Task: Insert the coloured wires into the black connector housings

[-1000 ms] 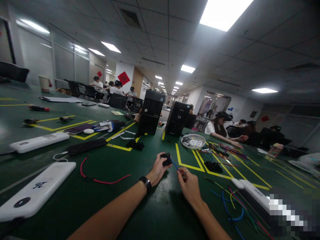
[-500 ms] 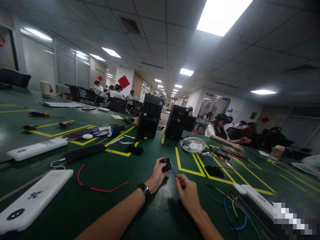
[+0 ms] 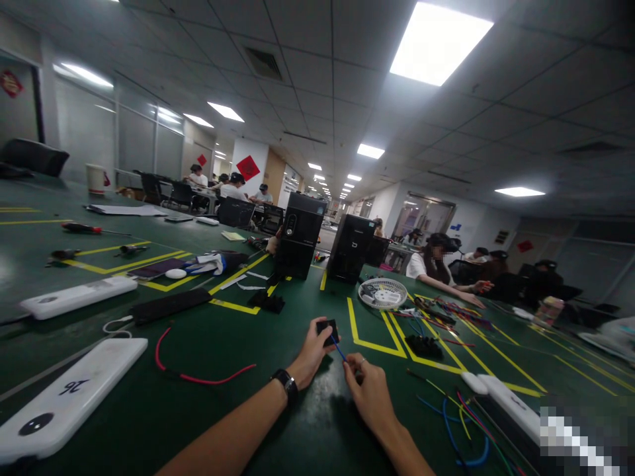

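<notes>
My left hand (image 3: 311, 352) is closed round a small black block (image 3: 328, 330), held just above the green table (image 3: 213, 396). A watch (image 3: 286, 383) sits on that wrist. My right hand (image 3: 364, 390) pinches a thin blue wire (image 3: 338, 350) that runs up into the block. A ring shows on one right finger. Both hands are close together near the table's middle, in front of a yellow taped outline (image 3: 372, 330).
A red wire (image 3: 193, 373) lies left of my hands. White flat devices (image 3: 64, 396) sit at the left, loose coloured wires (image 3: 461, 410) at the right. Two black computer towers (image 3: 300, 235) and a white fan grille (image 3: 383, 293) stand behind. Other people sit at the far side.
The view has tipped slightly and my hands have shifted a little lower in the picture. Both keep the same hold on the block and the blue wire.
</notes>
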`<state>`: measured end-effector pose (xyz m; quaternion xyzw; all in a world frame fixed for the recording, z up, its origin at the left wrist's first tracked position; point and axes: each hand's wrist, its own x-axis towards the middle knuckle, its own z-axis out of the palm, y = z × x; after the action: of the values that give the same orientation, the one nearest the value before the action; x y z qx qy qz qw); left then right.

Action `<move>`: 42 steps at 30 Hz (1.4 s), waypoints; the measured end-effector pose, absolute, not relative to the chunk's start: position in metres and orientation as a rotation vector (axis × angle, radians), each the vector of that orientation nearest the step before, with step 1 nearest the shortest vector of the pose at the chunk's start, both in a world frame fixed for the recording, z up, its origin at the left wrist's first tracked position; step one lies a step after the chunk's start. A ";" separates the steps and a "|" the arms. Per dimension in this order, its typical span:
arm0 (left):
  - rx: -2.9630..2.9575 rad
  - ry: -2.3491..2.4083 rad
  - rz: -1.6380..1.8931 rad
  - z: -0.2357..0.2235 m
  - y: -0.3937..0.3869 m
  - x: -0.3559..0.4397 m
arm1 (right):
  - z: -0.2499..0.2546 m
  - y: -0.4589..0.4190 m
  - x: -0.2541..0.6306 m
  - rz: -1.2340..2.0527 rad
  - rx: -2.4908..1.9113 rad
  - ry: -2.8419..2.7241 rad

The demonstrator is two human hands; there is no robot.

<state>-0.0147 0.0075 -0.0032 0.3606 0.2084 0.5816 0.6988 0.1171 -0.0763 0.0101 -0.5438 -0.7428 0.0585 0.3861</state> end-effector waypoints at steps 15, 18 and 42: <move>1.074 0.721 1.303 0.010 0.000 -0.023 | 0.017 -0.083 0.104 0.255 -1.336 -1.896; 1.080 0.655 1.331 0.011 -0.002 -0.024 | 0.020 -0.086 0.102 0.298 -1.319 -1.871; 1.114 0.572 1.359 0.023 -0.006 -0.021 | 0.019 -0.092 0.091 0.230 -1.365 -1.996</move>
<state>-0.0206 -0.0064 0.0227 0.4811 0.2472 0.5869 0.6025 0.0914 -0.0917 0.0192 -0.5266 -0.7701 0.0888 0.3488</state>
